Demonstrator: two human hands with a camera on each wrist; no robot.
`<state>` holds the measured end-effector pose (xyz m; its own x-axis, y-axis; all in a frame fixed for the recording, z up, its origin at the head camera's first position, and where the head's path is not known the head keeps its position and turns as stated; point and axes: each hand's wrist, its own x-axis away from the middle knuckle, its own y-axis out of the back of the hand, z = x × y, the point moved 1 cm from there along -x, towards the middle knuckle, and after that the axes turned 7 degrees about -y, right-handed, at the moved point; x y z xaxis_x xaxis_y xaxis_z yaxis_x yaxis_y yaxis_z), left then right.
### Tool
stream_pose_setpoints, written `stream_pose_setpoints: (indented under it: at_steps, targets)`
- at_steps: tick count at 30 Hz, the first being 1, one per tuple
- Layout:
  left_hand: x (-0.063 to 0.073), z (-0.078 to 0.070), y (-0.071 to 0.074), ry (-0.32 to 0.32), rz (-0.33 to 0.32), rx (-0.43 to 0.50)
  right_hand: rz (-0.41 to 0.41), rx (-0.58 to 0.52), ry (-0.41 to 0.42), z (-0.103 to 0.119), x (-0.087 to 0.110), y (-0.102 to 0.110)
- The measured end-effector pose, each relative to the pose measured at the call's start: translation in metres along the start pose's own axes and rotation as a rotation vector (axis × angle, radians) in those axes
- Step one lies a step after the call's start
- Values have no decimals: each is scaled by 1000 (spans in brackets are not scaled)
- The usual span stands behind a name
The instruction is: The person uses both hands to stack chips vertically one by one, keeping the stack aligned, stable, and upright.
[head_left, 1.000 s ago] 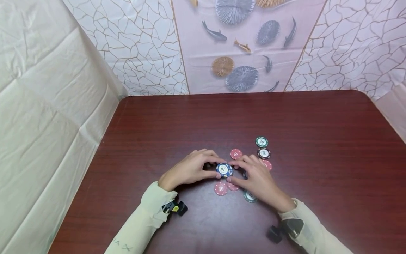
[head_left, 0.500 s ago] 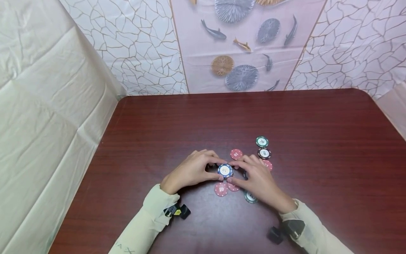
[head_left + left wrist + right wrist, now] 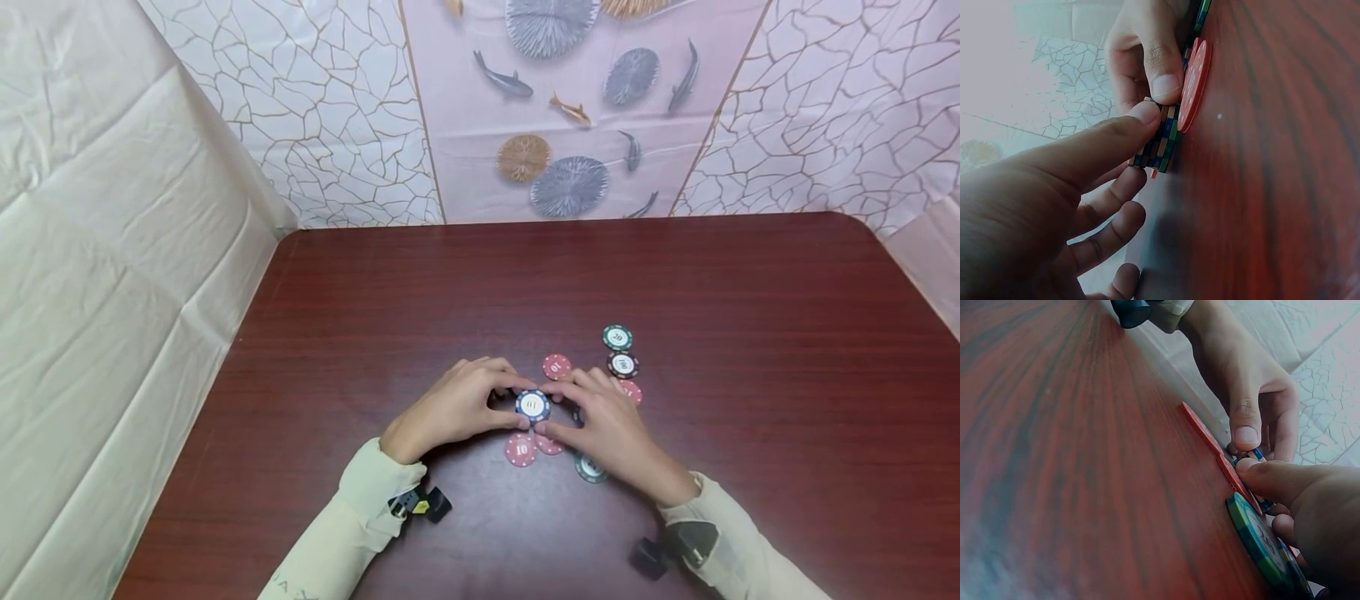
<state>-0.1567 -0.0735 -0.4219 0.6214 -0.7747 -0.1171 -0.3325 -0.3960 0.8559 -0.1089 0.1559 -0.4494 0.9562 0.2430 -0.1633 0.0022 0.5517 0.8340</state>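
A short stack of poker chips (image 3: 1161, 140), topped by a blue and white chip (image 3: 532, 406), sits on the table between both hands. From the left, my left hand (image 3: 461, 400) pinches the stack with thumb and index finger; its other fingers spread loosely in the left wrist view. My right hand (image 3: 609, 421) holds the stack's other side between thumb and index fingertip. Two red chips (image 3: 521, 450) lie flat just in front of the stack. Beneath the right hand, a green chip (image 3: 591, 468) and a dark chip (image 3: 579, 415) are partly covered.
Behind the hands lie a red chip (image 3: 557, 367), a green chip (image 3: 617, 337), a black chip (image 3: 623, 364) and another red one partly hidden by the right hand. The dark red wooden table (image 3: 390, 292) ends at a patterned cloth backdrop (image 3: 345, 125).
The blue top chip has shifted slightly right and now lines up with the chips beneath. My left hand moved a little right with it; the right hand has stayed nearly still.
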Motion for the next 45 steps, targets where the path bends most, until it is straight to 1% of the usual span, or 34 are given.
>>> stream_pose_setpoints:
  at_steps: [7,15,19,22,27,33,36,39,42,45]
  targets:
    - [-1,-3,0,11,3,0,-11,1,9,0,2,1]
    - [-2,-6,0,-16,6,-2,8,-10,-8,1,3,1]
    - [-2,-6,0,-19,10,-5,-1,-9,8,0,2,0]
    - [0,-6,1,-5,5,-11,-7,-12,23,-1,1,1]
    - [3,-6,2,30,-18,-18,-4,-15,24,0,-1,2]
    - [11,-11,2,72,-41,-40,1,-17,11,-1,0,2]
    - [17,-15,1,94,-52,-17,7,-13,6,-3,1,2]
    - [24,-18,-2,119,-71,27,8,-10,4,-3,2,2]
    - [31,-23,-4,170,-110,72,7,-13,6,-2,1,2]
    - [37,-29,-7,227,-143,81,15,-18,5,1,0,1]
